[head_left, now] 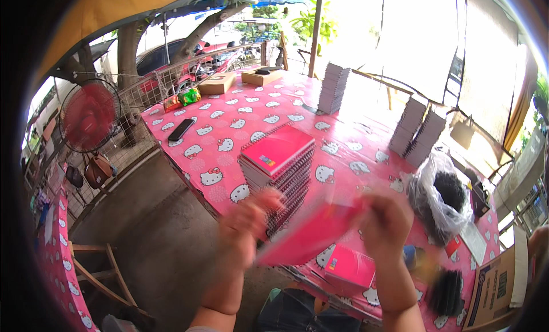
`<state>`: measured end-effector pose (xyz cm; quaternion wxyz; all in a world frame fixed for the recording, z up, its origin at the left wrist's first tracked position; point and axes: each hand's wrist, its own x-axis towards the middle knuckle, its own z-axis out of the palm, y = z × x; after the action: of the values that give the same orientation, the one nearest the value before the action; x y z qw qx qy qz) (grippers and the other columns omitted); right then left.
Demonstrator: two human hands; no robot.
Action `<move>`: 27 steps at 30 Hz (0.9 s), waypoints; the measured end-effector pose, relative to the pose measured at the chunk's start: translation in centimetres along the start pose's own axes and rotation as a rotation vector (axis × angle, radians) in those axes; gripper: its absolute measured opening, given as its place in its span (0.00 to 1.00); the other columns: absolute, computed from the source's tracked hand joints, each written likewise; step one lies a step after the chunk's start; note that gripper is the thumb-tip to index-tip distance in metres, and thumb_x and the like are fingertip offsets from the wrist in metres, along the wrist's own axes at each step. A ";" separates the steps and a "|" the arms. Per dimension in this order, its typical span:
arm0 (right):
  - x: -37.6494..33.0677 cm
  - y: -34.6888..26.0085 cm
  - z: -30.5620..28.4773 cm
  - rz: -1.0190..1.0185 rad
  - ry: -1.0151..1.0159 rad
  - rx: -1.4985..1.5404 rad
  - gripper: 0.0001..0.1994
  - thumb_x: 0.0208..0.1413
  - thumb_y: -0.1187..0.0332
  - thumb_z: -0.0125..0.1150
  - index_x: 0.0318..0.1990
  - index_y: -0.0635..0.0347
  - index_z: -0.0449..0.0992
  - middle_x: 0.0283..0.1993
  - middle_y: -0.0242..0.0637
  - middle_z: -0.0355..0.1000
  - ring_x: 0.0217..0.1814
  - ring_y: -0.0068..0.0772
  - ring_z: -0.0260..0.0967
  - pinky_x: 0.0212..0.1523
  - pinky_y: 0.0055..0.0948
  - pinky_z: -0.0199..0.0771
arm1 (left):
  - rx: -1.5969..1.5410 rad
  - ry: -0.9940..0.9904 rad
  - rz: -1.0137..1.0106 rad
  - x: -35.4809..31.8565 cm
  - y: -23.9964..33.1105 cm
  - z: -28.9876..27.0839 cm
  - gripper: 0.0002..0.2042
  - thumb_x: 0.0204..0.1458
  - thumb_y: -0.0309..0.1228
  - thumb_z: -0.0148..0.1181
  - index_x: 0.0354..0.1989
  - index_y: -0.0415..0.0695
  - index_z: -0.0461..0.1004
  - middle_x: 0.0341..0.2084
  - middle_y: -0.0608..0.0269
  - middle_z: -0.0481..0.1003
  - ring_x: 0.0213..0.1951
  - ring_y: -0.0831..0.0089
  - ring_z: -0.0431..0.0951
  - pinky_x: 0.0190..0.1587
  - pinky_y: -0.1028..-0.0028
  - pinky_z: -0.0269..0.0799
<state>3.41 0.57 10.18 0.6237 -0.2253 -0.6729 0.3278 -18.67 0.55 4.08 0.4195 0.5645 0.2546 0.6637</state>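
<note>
My right hand grips the upper right end of a pink cover sheet, which slants down to the left and is smeared by motion. My left hand is raised near the sheet's left part, its fingers blurred; whether it touches the sheet I cannot tell. Just beyond it stands a tall stack of spiral-bound notebooks, topped by a notebook with a glossy pink cover. Below the sheet, near the table's front edge, lies a pile of pink covers.
The pink patterned table also holds stacks of coil-bound pads, a plastic bag with black coils, more black coils and a phone. A cardboard box stands right. A fan is left.
</note>
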 end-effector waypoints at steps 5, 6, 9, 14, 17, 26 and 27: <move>11.5 8.2 2.4 0.159 0.137 -0.088 0.11 0.55 0.69 0.60 0.43 0.65 0.75 0.32 0.35 0.73 0.30 0.21 0.67 0.32 0.24 0.68 | 0.098 0.567 0.127 10.3 -4.1 -3.9 0.32 0.62 0.56 0.31 0.54 0.36 0.66 0.52 0.54 0.69 0.53 0.68 0.68 0.57 0.68 0.58; 12.2 11.6 2.5 0.225 0.077 -0.302 0.11 0.54 0.68 0.61 0.42 0.64 0.76 0.33 0.35 0.74 0.30 0.22 0.68 0.34 0.24 0.68 | -0.051 0.535 0.073 11.3 -5.0 -4.1 0.31 0.63 0.55 0.32 0.52 0.38 0.68 0.49 0.58 0.71 0.48 0.69 0.70 0.55 0.68 0.60; 11.5 16.3 3.9 -0.212 0.093 -0.541 0.12 0.56 0.65 0.59 0.42 0.63 0.77 0.36 0.40 0.73 0.35 0.29 0.69 0.38 0.29 0.69 | 0.189 0.554 0.152 11.0 -6.4 -4.3 0.28 0.62 0.53 0.38 0.39 0.36 0.71 0.34 0.58 0.75 0.37 0.73 0.71 0.44 0.72 0.65; 10.8 15.3 3.0 0.054 0.137 -0.489 0.17 0.58 0.65 0.56 0.52 0.62 0.70 0.44 0.45 0.71 0.41 0.36 0.69 0.43 0.33 0.70 | 0.382 0.711 0.245 11.2 -5.5 -1.5 0.24 0.63 0.48 0.42 0.30 0.37 0.72 0.29 0.57 0.75 0.34 0.72 0.72 0.43 0.72 0.66; 6.4 10.8 -1.9 -0.012 0.103 -0.524 0.23 0.57 0.64 0.58 0.59 0.59 0.63 0.54 0.43 0.68 0.49 0.35 0.68 0.49 0.35 0.69 | 0.390 0.727 0.349 9.0 -4.3 -3.9 0.15 0.64 0.37 0.40 0.45 0.36 0.67 0.42 0.56 0.72 0.39 0.70 0.71 0.47 0.69 0.67; -23.5 4.8 -28.4 0.968 0.534 -2.128 0.18 0.44 0.59 0.69 0.36 0.64 0.74 0.38 0.48 0.70 0.46 0.52 0.68 0.49 0.42 0.68 | 0.406 -0.426 0.315 -0.2 -3.8 9.7 0.18 0.57 0.35 0.53 0.54 0.39 0.68 0.49 0.53 0.73 0.48 0.62 0.73 0.51 0.66 0.66; -24.4 4.8 -28.8 1.041 0.459 -2.017 0.18 0.44 0.60 0.69 0.36 0.64 0.74 0.38 0.48 0.70 0.45 0.52 0.69 0.48 0.42 0.69 | 0.560 -0.537 0.208 -0.8 -7.5 11.3 0.19 0.56 0.36 0.53 0.54 0.41 0.68 0.50 0.52 0.72 0.49 0.61 0.72 0.52 0.64 0.65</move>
<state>34.23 -8.88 -9.95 0.0578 -0.9245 -0.3257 -0.1895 -5.74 2.18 0.19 0.2318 0.8331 0.2486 0.4363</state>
